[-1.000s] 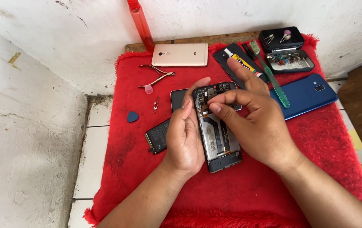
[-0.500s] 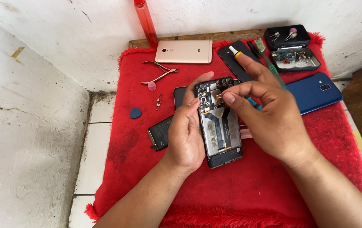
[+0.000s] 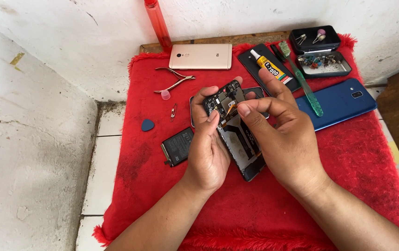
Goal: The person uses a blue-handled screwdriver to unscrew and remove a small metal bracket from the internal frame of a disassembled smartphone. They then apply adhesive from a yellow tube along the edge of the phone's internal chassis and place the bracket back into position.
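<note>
Opened phone (image 3: 236,135), back cover off, board and flex cables exposed, cradled above the red fuzzy cloth (image 3: 348,162) near the middle of the surface. Left hand (image 3: 211,151) wrapped around its left edge, thumb pressing near the top corner. Right hand (image 3: 285,139) closed narrow, fingertip and thumb pinching at a small orange flex connector near the upper part of the board; whether anything is actually gripped between the fingertips cannot be told.

Loose black battery (image 3: 177,148) lying just left of the left hand. Blue pick (image 3: 147,124), a small pin (image 3: 174,111) and cutters (image 3: 174,79) further up the cloth. Gold phone (image 3: 201,56) at the back, glue tube (image 3: 270,68) on a dark phone, green-handled brush (image 3: 304,83) beside a blue phone (image 3: 336,103), open tin of bits (image 3: 325,65) at the far corner.

Likely risks: tearing or creasing the thin flex through too hard a pull; a tiny part slipping off and vanishing into the deep pile; fluff from the cloth getting into the contacts; phone tipping out of the one-sided grip.
</note>
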